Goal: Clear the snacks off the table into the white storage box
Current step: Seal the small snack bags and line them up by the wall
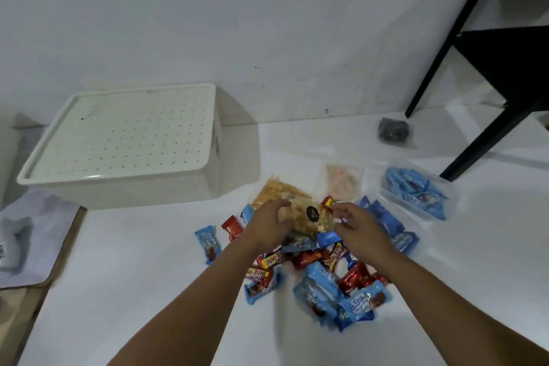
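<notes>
Above blue and red snack wrappers (323,285) heaped on the white table (142,270), the left hand (267,227) is gripping and the right hand (361,227) is pinching a clear plastic bag of pale snacks (310,218), near the lidded white storage box (118,140).

A white dotted plastic lid (118,137) covers the white plastic storage box (133,192), closing its top; bare white tabletop (142,261) lies open beside the heap of blue and red snack wrappers (320,272); black chair legs (487,140) crowd the right.
</notes>
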